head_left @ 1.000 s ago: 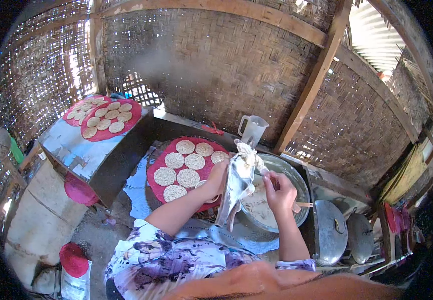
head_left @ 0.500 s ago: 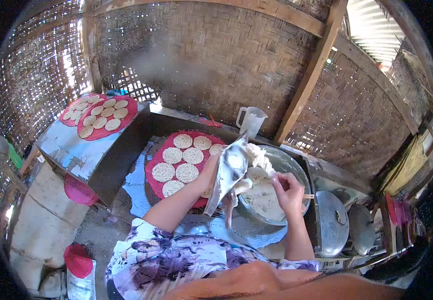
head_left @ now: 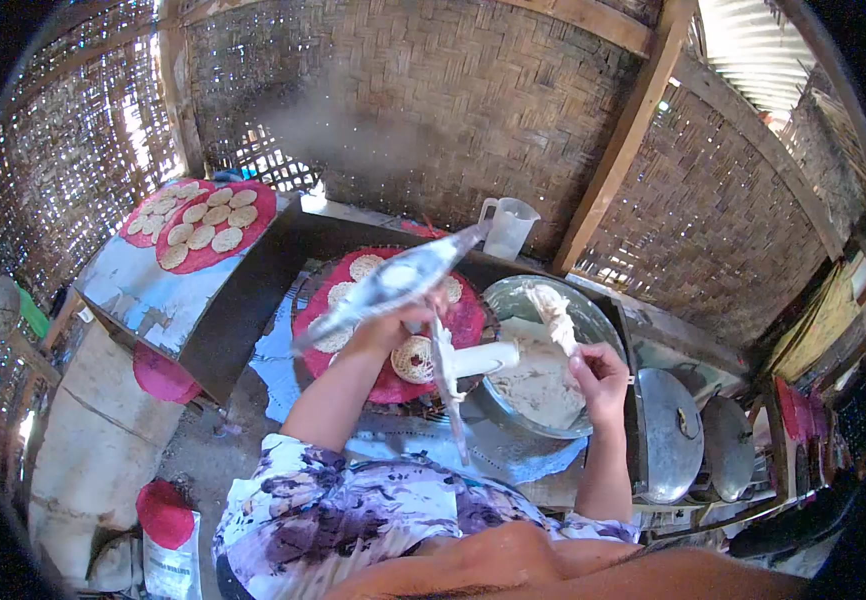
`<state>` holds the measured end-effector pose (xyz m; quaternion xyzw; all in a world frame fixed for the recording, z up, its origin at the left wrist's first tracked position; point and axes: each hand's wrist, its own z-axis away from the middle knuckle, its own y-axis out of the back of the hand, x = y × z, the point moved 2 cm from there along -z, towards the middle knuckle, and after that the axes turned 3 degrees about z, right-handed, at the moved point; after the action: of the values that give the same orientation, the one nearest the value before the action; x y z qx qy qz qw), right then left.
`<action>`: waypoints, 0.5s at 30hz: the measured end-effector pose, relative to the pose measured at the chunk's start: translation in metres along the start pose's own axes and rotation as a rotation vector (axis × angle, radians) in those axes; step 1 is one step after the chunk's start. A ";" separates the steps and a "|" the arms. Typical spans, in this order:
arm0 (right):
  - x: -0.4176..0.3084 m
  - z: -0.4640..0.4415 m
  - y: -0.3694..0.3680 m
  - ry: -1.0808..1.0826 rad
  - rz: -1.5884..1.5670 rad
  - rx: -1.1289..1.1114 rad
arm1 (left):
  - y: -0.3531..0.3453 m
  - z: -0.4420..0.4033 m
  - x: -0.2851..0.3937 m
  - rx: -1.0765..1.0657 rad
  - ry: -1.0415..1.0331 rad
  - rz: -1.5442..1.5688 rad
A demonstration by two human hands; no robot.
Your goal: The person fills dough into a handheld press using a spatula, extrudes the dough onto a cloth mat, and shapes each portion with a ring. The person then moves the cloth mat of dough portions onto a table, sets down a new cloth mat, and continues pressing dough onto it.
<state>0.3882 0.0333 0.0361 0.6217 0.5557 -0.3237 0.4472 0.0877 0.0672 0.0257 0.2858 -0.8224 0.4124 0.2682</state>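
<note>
My left hand (head_left: pixel 398 325) is closed around a long-handled hand press, over a pink round mat (head_left: pixel 468 325) with pale lacy dough discs. The press's upper lever (head_left: pixel 393 285) is blurred and swung open. Its white cylinder (head_left: pixel 488 358) points right, toward the basin. Beneath the press lies a netlike disc (head_left: pixel 413 358) with a hole in its middle. Over the right part of the basin (head_left: pixel 603 320), my right hand (head_left: pixel 601 378) pinches a stick whose upper end is coated in pale dough (head_left: pixel 556 318). More wet dough (head_left: pixel 533 390) fills the basin's bottom.
A clear plastic jug (head_left: pixel 511 230) stands behind the basin. Two metal lids (head_left: pixel 668 440) lean at the right. Left, pink mats with finished discs (head_left: pixel 218 235) rest on a blue-white board (head_left: pixel 128 300). A woven wall (head_left: pixel 413 110) closes the back.
The press has moved left and lower over the mat, its lever swinging apart from the cylinder. My right hand has shifted slightly right, and the dough-coated stick is now apart from the press.
</note>
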 end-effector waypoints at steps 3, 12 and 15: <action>0.013 0.001 -0.021 0.046 0.011 -0.080 | 0.004 -0.002 -0.007 -0.202 -0.070 0.498; -0.005 -0.016 -0.090 0.355 0.251 -0.304 | -0.025 0.023 -0.034 -0.203 -0.097 0.848; -0.004 -0.011 -0.085 0.420 0.290 -0.354 | -0.023 0.030 -0.035 -0.219 -0.096 0.854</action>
<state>0.3027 0.0404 0.0278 0.6604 0.5889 -0.0193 0.4655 0.1215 0.0396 -0.0018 -0.0906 -0.9172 0.3827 0.0640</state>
